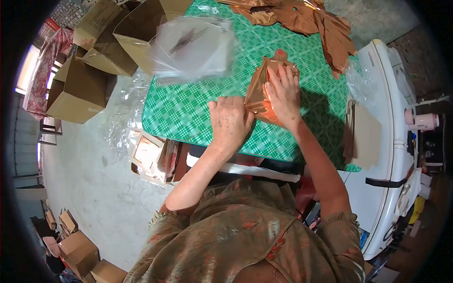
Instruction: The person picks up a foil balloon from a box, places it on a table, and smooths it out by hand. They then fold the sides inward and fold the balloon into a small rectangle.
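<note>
On the green checked tablecloth [188, 106] lies a shiny orange-brown piece wrapped in clear plastic [258, 85]. My left hand [228, 119] is closed at its left lower edge, with the plastic pulled toward the fingers. My right hand [284, 95] lies over its right part, palm down, fingers stretched toward the far end. Bright orange material shows beside the right palm. A reddish round tip [280, 53] sticks out at the far end. What lies under my right palm is hidden.
A stack of clear plastic bags [193, 49] lies at the back left, brown crumpled material [330, 40] at the back right. Flat card pieces [365, 134] lie at the right edge, beside a white appliance [389, 141]. Open cardboard boxes [78, 94] stand left.
</note>
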The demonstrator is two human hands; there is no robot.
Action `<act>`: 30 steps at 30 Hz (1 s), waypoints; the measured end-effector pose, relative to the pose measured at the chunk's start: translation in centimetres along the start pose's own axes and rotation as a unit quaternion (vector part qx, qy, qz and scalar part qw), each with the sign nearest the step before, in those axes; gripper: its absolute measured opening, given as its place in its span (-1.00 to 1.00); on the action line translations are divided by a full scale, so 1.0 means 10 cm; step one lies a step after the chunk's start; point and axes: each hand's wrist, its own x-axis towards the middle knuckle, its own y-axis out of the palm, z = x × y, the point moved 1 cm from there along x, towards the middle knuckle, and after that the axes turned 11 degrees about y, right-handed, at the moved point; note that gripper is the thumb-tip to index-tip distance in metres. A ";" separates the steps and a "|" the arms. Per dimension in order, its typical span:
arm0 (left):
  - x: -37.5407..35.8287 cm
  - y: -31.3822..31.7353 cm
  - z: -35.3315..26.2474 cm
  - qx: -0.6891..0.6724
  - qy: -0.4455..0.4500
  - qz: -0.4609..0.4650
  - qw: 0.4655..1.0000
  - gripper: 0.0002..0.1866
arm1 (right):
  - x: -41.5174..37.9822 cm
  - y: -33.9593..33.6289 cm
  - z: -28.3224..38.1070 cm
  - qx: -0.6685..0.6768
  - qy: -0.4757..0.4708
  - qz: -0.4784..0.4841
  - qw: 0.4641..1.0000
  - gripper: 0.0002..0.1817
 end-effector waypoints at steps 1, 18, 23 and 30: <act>0.01 0.00 -0.01 0.004 0.004 0.000 1.000 -0.76 | 0.00 0.01 0.00 -0.014 -0.002 0.001 1.000 -0.41; 0.63 0.19 0.20 -0.039 -0.014 0.061 0.997 -0.67 | -0.01 -0.03 -0.10 0.191 0.087 0.020 0.977 -0.33; 1.04 0.30 0.27 -0.120 -0.072 0.177 0.974 -0.64 | -0.03 -0.02 -0.15 0.257 0.114 0.012 0.960 -0.33; 1.28 0.64 0.41 -0.085 -0.028 0.119 0.989 -0.54 | -0.01 -0.13 -0.18 0.363 0.155 0.027 0.918 -0.33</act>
